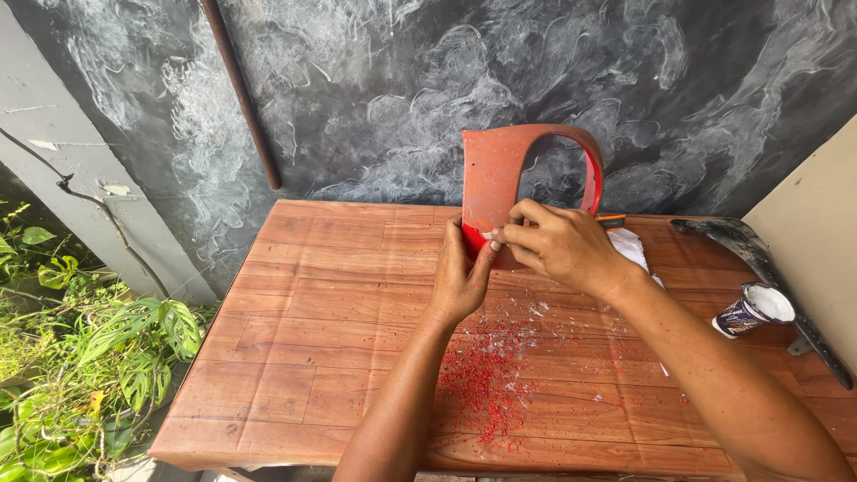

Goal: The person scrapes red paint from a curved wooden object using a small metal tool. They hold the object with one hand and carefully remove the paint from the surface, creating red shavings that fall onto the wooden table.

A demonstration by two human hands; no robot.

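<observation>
Clearly some scraping is already done: red flakes [482, 384] and white chips lie scattered on the wood-patterned table [295, 357], near the person. The red curved plastic panel [493, 174] stands upright at the table's far edge, against the dark wall. The left hand [460, 277] grasps its lower edge from the near side, while the right hand [558, 245] pinches something small against the panel; what it is cannot be told. Much of the panel's face looks dull and worn, so I judge the stripping partly done. To the right lie a dark bracket [759, 259] and a small white-topped container [754, 308].
</observation>
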